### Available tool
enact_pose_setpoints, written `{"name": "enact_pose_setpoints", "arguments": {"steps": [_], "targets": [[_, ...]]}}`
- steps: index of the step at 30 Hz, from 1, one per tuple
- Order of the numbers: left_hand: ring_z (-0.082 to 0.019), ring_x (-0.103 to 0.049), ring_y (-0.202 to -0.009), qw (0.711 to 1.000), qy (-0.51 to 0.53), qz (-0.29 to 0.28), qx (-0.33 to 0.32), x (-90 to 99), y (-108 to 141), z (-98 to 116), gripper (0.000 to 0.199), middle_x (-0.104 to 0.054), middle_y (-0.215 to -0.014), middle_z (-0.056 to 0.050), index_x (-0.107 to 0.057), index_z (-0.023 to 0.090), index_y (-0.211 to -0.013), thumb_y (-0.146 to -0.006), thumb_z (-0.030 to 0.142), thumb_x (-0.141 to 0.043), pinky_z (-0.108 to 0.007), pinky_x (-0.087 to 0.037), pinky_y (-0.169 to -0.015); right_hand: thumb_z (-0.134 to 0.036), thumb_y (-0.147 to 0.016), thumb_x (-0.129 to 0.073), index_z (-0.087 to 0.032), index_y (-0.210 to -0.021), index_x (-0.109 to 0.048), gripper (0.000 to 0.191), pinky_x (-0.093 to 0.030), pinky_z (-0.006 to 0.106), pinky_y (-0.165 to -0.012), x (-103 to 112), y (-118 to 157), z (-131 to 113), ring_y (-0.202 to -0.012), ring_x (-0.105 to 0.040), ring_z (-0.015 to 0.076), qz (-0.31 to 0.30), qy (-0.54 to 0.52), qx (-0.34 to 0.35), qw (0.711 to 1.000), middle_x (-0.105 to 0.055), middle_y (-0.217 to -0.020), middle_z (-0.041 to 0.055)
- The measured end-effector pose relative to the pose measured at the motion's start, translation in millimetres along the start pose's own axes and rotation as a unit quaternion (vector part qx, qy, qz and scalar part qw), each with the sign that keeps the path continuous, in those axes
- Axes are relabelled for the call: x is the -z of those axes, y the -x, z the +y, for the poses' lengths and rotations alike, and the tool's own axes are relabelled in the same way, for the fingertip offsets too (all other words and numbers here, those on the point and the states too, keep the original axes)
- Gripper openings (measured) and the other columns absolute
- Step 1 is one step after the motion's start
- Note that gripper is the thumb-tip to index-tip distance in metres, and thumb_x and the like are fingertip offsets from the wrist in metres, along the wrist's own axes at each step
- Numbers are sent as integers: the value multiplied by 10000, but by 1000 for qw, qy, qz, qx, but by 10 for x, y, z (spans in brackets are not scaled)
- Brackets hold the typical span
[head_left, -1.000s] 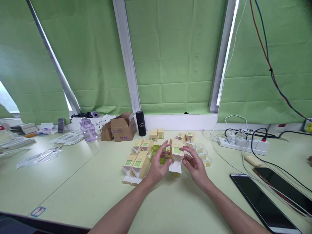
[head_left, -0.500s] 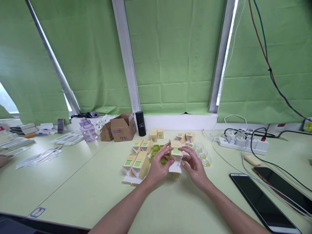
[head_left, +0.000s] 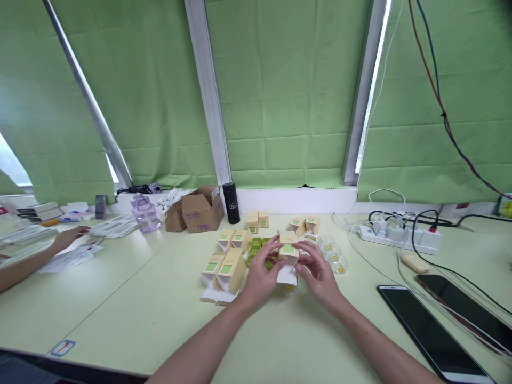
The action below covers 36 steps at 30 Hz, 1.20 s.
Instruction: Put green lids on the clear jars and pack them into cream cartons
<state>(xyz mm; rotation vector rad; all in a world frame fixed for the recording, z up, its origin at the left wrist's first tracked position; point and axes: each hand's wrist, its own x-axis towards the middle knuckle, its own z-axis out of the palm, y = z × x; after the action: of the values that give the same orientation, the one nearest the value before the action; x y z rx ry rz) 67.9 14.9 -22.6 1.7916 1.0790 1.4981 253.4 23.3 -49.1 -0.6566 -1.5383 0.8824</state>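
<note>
A small cream box (head_left: 288, 241) with a green label and an open white flap stands between my hands. My left hand (head_left: 262, 266) grips its left side, and my right hand (head_left: 316, 266) holds its right side. Behind my left fingers sit green containers (head_left: 256, 245), partly hidden. To the left, two larger cream boxes (head_left: 231, 269) have white flaps spread on the table, with two smaller boxes (head_left: 240, 239) behind them. Clear plastic cups (head_left: 334, 255) with yellow contents lie right of my right hand. More cream boxes (head_left: 312, 225) stand farther back.
A cardboard box (head_left: 200, 213), a black cylinder (head_left: 231, 203) and a purple bottle (head_left: 144, 214) stand at the back. Two phones (head_left: 432, 330), cables and a power strip (head_left: 400, 237) are on the right. Another person's arm (head_left: 36, 261) reaches in from the left.
The other person's arm has reached farther in over the papers at the left. My hands and the box between them have barely moved.
</note>
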Motion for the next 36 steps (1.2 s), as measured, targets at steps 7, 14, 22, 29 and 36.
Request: {"name": "enact_pose_setpoints", "arguments": {"steps": [7, 14, 22, 29, 36], "targets": [[-204, -723, -980, 1000, -9, 0, -4, -6, 1, 1, 305, -534, -1605, -113, -715, 247, -1227, -923, 228, -710, -401, -599, -907, -480, -988, -666, -353, -1366, -650, 399, -608, 430, -930, -9, -11, 20, -897, -691, 181, 9, 3, -13, 1000, -447, -1437, 98], [-190, -710, -934, 1000, -29, 1, -5, -15, 13, 6, 282, -523, -1612, -121, -696, 235, -1207, -926, 240, -705, -412, -591, -905, -509, -977, -678, -341, -1348, -670, 407, -615, 419, -935, -23, -16, 45, -913, -703, 181, 27, 10, -28, 999, -450, -1454, 104], [-176, -689, -907, 999, -31, 0, 9, -31, 22, 13, 286, -543, -1591, -122, -675, 230, -1206, -920, 232, -697, -399, -578, -892, -495, -976, -682, -334, -1314, -696, 375, -632, 415, -891, -26, -26, 75, -884, -700, 177, 39, 20, -20, 999, -485, -1431, 105], [-167, -689, -886, 999, -30, -6, 10, -34, 23, -13, 284, -555, -1578, -108, -667, 243, -1211, -929, 257, -697, -385, -573, -884, -488, -989, -661, -324, -1308, -692, 360, -625, 399, -891, -23, -25, 75, -867, -697, 165, 38, 24, -24, 999, -477, -1429, 103], [-297, -670, -1214, 997, -43, -46, -33, 26, 38, -3, 435, -477, -1640, -144, -617, 267, -1395, -977, 371, -676, -433, -558, -956, -486, -991, -660, -334, -1326, -687, 368, -621, 398, -884, -6, -34, 64, -895, -703, 180, 49, 30, -18, 998, -495, -1417, 103]]}}
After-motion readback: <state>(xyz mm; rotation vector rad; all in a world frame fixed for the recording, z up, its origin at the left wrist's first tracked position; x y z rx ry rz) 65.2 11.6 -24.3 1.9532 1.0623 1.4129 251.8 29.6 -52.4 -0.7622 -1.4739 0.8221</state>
